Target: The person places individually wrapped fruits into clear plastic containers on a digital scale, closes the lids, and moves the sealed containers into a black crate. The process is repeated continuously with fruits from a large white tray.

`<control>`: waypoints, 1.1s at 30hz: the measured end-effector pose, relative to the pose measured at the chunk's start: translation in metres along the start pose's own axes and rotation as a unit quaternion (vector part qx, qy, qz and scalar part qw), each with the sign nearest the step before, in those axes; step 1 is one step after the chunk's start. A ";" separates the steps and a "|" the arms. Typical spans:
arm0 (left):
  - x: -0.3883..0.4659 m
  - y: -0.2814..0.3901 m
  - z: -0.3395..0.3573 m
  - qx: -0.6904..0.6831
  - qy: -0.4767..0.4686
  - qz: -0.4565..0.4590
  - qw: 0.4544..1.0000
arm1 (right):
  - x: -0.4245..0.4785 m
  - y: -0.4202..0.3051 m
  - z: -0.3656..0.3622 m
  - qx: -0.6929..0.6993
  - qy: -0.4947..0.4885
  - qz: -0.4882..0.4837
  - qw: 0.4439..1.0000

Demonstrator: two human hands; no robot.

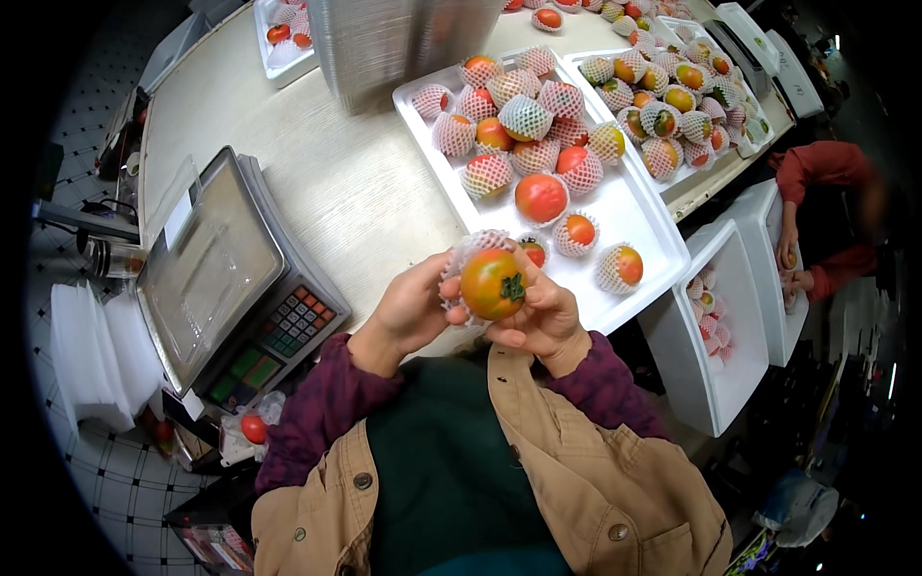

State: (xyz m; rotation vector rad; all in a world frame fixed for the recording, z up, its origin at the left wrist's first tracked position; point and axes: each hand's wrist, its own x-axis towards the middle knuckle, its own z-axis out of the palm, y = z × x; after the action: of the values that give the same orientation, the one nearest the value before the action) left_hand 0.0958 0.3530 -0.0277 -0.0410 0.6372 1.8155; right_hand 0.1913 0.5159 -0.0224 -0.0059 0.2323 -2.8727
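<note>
A ripening tomato (493,284), orange and green with its green calyx facing right, is held between both hands. My left hand (409,308) has its fingers around the tomato's left side and a white foam net sleeve (481,245), which lies partly behind and left of the fruit. On the other side, my right hand (549,317) steadies the fruit with thumb and fingers. Just beyond stands a white foam tray (634,219) of tomatoes, many in foam nets. A netted tomato (533,252) in that tray is partly hidden by my right hand.
To the left sits a price scale (270,288) with a clear plastic lid (209,245) on its pan. Stacked clear containers (382,43) rise at the back. More netted tomatoes fill a second tray (666,183). At right are foam boxes (742,374) and another person's hands (789,248).
</note>
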 end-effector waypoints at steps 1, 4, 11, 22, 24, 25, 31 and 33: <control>-0.004 0.001 0.000 0.005 0.006 0.011 1.000 | 0.000 0.004 -0.001 0.011 0.003 0.004 1.000; -0.014 0.006 0.005 0.034 -0.005 0.075 0.997 | 0.000 0.006 -0.001 -0.030 0.020 0.012 0.999; -0.021 -0.004 0.011 0.676 0.150 0.432 0.577 | 0.003 0.019 0.004 -0.454 0.211 -0.092 0.861; -0.045 0.001 0.013 0.748 -0.002 0.361 0.558 | -0.004 0.024 0.000 -0.338 0.159 0.100 0.922; -0.057 0.005 0.013 0.703 0.037 0.321 0.633 | 0.001 0.010 0.006 -0.475 0.152 0.083 0.863; -0.063 0.006 0.014 0.588 0.087 0.284 0.752 | 0.007 0.004 0.000 -0.536 0.132 0.004 0.834; -0.083 0.017 0.013 0.234 0.165 0.223 0.932 | 0.077 -0.065 -0.020 -0.952 0.057 -0.229 0.192; -0.087 0.018 0.009 0.178 0.165 0.216 0.946 | 0.094 -0.070 -0.031 -0.983 0.020 -0.172 0.058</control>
State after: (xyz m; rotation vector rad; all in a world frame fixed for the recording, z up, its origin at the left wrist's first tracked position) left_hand 0.1126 0.2774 0.0161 0.0428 1.2873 2.1027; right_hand 0.0822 0.5637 -0.0431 0.3463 -2.7856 0.0039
